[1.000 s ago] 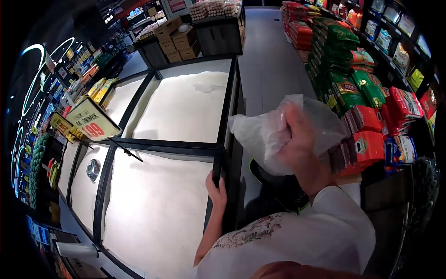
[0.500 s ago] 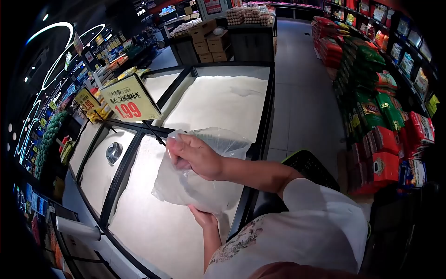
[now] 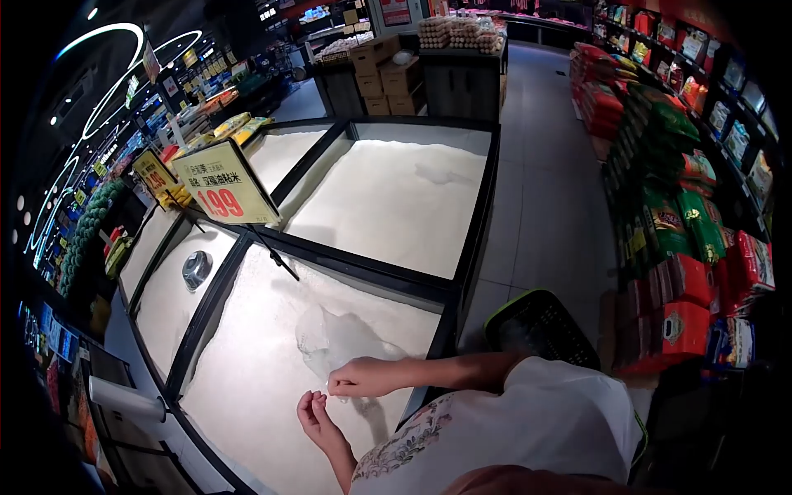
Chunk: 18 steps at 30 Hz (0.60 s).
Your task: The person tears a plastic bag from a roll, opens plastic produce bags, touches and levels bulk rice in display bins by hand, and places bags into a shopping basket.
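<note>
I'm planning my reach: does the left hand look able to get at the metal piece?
Probably, with a lean: the metal piece lies uncovered on white grain, with only a black divider between it and the left hand.

Thin, glossy translucent plastic bag [image 3: 328, 337] over matt white grain [image 3: 247, 388]; smooth dark bin frames [image 3: 363, 266].
</note>
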Motion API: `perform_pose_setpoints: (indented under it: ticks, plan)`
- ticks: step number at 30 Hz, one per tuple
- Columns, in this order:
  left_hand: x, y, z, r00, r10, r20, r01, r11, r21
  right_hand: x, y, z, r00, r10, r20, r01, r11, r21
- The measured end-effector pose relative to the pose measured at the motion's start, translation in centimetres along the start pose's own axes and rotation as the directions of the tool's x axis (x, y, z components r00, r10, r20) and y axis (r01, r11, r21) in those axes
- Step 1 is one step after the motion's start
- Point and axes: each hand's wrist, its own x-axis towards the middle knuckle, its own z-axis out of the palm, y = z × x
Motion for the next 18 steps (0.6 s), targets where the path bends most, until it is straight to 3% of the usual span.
perform_pose_setpoints:
  ticks: [2,3,4,5,6,8,10,12,13,16,18]
  plan:
    - [-0.4,1.0,0.8,0.996,0.071,-0.050,-0.070,0.997,0.021,-0.4,0.4,-0.4,0.998,0.054,0.012,-0.054,0.998,-0.031]
    - [-0.6,1.3,1.1,0.954,0.298,0.042,-0.299,0.925,0.235,-0.7,0.8,-0.4,0.993,-0.055,-0.109,0.037,0.987,-0.156]
    - [-0.6,1.7,1.4,0.857,0.483,0.179,-0.512,0.756,0.408,-0.9,1.1,-0.6,0.961,-0.176,-0.213,0.110,0.950,-0.291]
    - [-0.4,2.3,1.7,0.783,0.554,0.282,-0.619,0.653,0.437,-1.0,1.3,-0.9,0.961,-0.175,-0.213,0.108,0.950,-0.293]
    - [0.4,2.7,2.2,0.784,0.554,0.281,-0.619,0.655,0.434,-1.2,1.4,-1.0,0.931,-0.223,-0.291,0.104,0.922,-0.373]
    - [2.2,3.7,3.3,0.570,0.651,0.501,-0.815,0.371,0.444,-1.2,1.6,-1.3,0.894,-0.271,-0.358,0.089,0.889,-0.450]
    - [3.6,3.5,3.7,0.622,0.588,0.518,-0.777,0.376,0.505,-1.0,1.8,-1.7,0.871,-0.332,-0.363,0.106,0.848,-0.520]
    - [4.4,3.1,3.3,0.751,0.339,0.567,-0.659,0.336,0.673,-0.7,1.9,-1.7,0.875,-0.338,-0.346,0.109,0.835,-0.539]
    - [4.4,3.3,3.1,0.806,0.239,0.542,-0.589,0.419,0.691,-0.5,1.9,-1.8,0.876,-0.349,-0.333,0.115,0.822,-0.558]
    - [4.1,3.0,2.5,0.729,0.224,0.647,-0.680,0.355,0.642,0.1,1.5,-1.9,0.856,-0.438,-0.274,0.189,0.759,-0.623]
    - [3.4,3.0,2.6,0.715,0.269,0.646,-0.690,0.418,0.591,0.9,2.5,-1.5,0.886,-0.423,-0.190,0.240,0.768,-0.593]
